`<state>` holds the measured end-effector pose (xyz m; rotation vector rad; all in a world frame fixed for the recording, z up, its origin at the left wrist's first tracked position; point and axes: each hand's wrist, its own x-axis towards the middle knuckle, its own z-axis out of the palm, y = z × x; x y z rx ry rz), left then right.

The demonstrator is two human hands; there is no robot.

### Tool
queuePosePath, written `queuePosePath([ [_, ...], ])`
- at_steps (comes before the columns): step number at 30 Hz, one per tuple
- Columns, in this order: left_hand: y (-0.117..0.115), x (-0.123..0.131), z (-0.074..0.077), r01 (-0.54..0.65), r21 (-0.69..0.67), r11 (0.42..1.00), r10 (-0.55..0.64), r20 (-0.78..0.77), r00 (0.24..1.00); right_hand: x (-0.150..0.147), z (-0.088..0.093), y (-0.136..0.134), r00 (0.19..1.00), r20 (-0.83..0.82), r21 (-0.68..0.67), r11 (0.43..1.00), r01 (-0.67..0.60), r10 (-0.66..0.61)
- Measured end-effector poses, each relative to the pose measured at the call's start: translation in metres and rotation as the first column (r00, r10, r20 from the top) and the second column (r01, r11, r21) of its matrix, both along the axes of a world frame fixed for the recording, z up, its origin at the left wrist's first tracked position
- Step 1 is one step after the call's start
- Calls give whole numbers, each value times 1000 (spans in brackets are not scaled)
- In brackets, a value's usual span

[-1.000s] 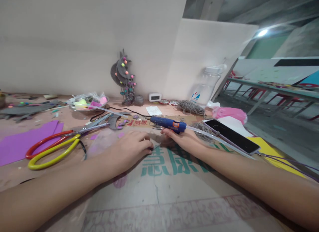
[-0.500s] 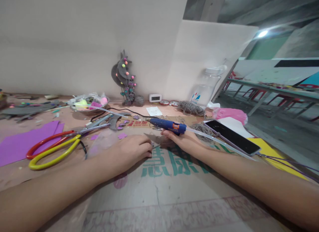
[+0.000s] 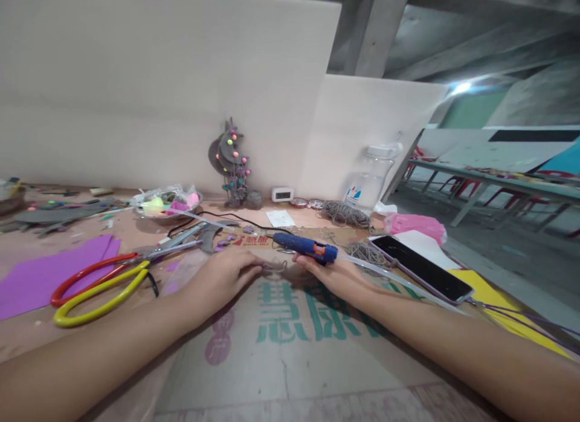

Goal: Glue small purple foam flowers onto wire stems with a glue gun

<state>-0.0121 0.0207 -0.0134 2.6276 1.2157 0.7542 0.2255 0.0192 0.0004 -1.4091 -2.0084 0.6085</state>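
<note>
My right hand (image 3: 324, 275) is closed round a blue hot glue gun (image 3: 301, 246), whose handle is hidden by the hand. The gun's nozzle points left, and a long clear glue stick (image 3: 399, 281) runs out of its back end. My left hand (image 3: 229, 272) pinches a thin, looped piece of grey cord (image 3: 277, 266) just left of the gun, above the printed cardboard (image 3: 290, 373). Behind the left hand lie a grey felt crescent (image 3: 209, 237) and small purple felt pieces (image 3: 222, 245).
Red-and-yellow-handled scissors (image 3: 102, 289) and purple sheets (image 3: 67, 271) lie left. At the back stand a decorated grey felt moon (image 3: 230, 153), a small digital clock (image 3: 282, 194) and a clear bottle (image 3: 369, 180). Grey yarn (image 3: 344, 214) and a phone (image 3: 421, 268) are on the right.
The camera has tilted up, so the scene sits lower. My left hand has drawn slightly left, and the cord at its fingertips now shows more plainly. The right hand keeps the glue gun.
</note>
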Motion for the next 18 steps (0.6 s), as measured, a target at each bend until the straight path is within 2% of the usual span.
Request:
queuePosePath([
  [3, 1, 0, 4, -47, -119, 992, 60, 111, 992, 0, 5, -4, 995, -100, 40, 999, 27, -23],
  [5, 2, 0, 6, -94, -218, 971, 141, 211, 967, 1, 7, -5, 991, -119, 65, 996, 67, -59],
  [8, 3, 0, 8, -157, -350, 924, 280, 336, 899, 4, 7, -2, 988, -101, 67, 990, 122, -115],
  [11, 3, 0, 11, -165, -427, 889, 357, 423, 833, 6, 2, 2, 987, -94, 42, 990, 131, -127],
  [13, 3, 0, 12, -157, -463, 873, 387, 460, 799, 5, 0, 3, 990, -119, 6, 997, 79, -77],
  [16, 7, -1, 10, -128, -495, 859, 415, 529, 741, 1, -2, -1, 981, -186, -55, 996, -67, 56],
  [18, 12, -4, 6, -101, -508, 856, 424, 577, 698, -3, -2, -5, 973, -199, -38, 991, -129, 119],
])
